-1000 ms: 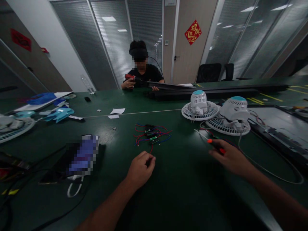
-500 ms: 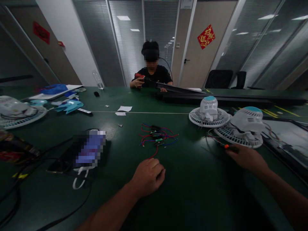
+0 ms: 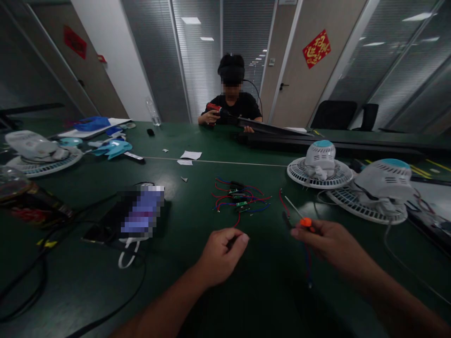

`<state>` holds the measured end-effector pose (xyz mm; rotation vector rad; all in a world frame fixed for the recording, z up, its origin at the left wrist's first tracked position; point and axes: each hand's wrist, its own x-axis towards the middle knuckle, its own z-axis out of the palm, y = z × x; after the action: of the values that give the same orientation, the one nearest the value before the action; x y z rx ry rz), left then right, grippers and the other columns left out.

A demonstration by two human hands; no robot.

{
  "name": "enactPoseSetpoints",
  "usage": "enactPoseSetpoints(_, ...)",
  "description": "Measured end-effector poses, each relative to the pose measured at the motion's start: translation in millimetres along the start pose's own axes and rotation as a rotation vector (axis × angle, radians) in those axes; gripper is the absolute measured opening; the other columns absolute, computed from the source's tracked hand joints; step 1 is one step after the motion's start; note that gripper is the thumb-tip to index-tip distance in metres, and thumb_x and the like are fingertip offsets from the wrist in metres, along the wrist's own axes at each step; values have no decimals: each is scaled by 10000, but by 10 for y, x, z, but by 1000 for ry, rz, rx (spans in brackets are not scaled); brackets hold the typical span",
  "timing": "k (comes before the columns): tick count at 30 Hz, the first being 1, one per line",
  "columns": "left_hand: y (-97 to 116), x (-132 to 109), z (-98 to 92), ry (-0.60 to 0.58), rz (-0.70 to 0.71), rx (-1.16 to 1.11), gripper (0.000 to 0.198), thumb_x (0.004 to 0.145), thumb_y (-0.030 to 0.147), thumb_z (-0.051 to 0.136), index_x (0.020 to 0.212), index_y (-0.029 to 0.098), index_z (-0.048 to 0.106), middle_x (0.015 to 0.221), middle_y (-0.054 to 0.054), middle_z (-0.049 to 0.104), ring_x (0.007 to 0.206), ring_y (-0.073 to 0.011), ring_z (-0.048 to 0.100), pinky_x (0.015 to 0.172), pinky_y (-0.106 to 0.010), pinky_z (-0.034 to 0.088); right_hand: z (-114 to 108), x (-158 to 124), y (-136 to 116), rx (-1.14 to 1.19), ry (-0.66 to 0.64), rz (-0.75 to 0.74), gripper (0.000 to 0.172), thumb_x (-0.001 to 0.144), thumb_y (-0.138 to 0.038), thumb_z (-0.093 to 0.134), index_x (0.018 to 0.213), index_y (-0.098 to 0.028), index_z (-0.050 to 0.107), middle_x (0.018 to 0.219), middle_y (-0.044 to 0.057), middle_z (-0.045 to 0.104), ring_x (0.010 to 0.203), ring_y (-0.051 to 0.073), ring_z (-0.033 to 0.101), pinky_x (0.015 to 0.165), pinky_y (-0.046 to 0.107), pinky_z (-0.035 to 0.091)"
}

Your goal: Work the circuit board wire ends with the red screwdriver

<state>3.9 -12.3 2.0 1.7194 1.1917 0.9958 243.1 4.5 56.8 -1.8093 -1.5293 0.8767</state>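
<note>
My left hand [image 3: 221, 256] rests low over the green table [image 3: 183, 291], fingers curled with thumb against forefinger on something I cannot make out. My right hand [image 3: 326, 241] is closed round a small screwdriver [image 3: 299, 217] with an orange collar, its thin shaft pointing up and left. A red and blue wire [image 3: 307, 263] hangs below this hand. Just beyond both hands lies a tangle of red and blue wires with small circuit parts [image 3: 239, 199].
Two white fan heads on round grilles [image 3: 321, 165] [image 3: 382, 188] stand at the right. A phone with cables [image 3: 139, 216] lies at the left, another fan part [image 3: 38, 151] and blue blades [image 3: 113, 148] farther left. A person [image 3: 230, 101] across the table holds a red power driver over long black rails [image 3: 317, 143].
My right hand has come in from the fan at the right toward the middle, carrying the screwdriver and a wire. My left hand stayed put, still curled. The view has shifted leftwards.
</note>
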Motion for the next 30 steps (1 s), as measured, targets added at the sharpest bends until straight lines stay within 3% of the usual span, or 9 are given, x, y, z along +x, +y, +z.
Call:
enactPoseSetpoints(3,6,2,15,-91,-210,-316,394,872,478,398,976,156,601,702,0,583,434,-67,448,405,-195,328,518,-191,-236,164,-189,5,155,746,-325,656,680,-187,679,466,-55,560,415,117,525,390,233,377)
enactPoseSetpoints(5,-20,14,37,-123,-273,-414,419,859,520,393,903,148,580,556,52,489,366,-58,399,363,-181,287,794,-247,-301,261,-240,8,164,766,-328,616,740,-178,677,532,-35,598,484,135,568,429,236,400)
enactPoseSetpoints(9,-81,48,53,-62,-303,-523,321,840,462,473,815,154,563,595,49,501,443,-63,441,435,-181,354,1074,-296,-300,395,-282,22,177,758,-327,608,816,-172,670,565,-33,584,482,133,546,429,235,392)
enactPoseSetpoints(12,-104,66,22,33,-275,-517,301,842,437,477,816,155,581,595,43,517,495,-75,459,478,-186,357,1077,-358,-242,460,-257,32,232,730,-353,643,899,-195,655,564,-50,544,452,124,498,416,235,379)
enactPoseSetpoints(15,-133,85,-12,117,-301,-493,304,855,433,423,809,167,561,443,77,429,378,-77,376,407,-192,297,1006,-427,-112,510,-175,36,334,757,-429,608,1012,-213,597,646,-32,557,497,131,497,453,249,413)
enactPoseSetpoints(17,-174,101,-19,154,-283,-543,295,851,427,395,761,177,524,386,85,396,331,-78,332,383,-199,277,959,-448,24,528,-157,30,314,778,-471,569,964,-219,594,646,-17,561,517,142,503,441,247,415)
enactPoseSetpoints(20,-252,118,-12,152,-261,-643,353,851,482,334,713,192,479,348,89,359,301,-76,273,360,-204,234,909,-434,248,532,-160,17,283,756,-501,582,770,-220,608,561,-8,558,482,138,490,425,242,411)
enactPoseSetpoints(23,-289,124,-14,116,-256,-708,398,862,511,270,709,198,463,333,86,355,296,-78,252,348,-203,209,864,-399,395,503,-134,-16,277,742,-503,599,805,-235,625,623,25,628,539,170,567,464,263,462)
enactPoseSetpoints(30,-251,130,-67,131,-242,-696,262,853,438,406,794,191,472,396,77,442,320,-67,317,357,-187,220,751,-414,365,267,-65,-181,238,769,-455,570,824,-252,680,575,17,664,469,165,592,410,242,470)
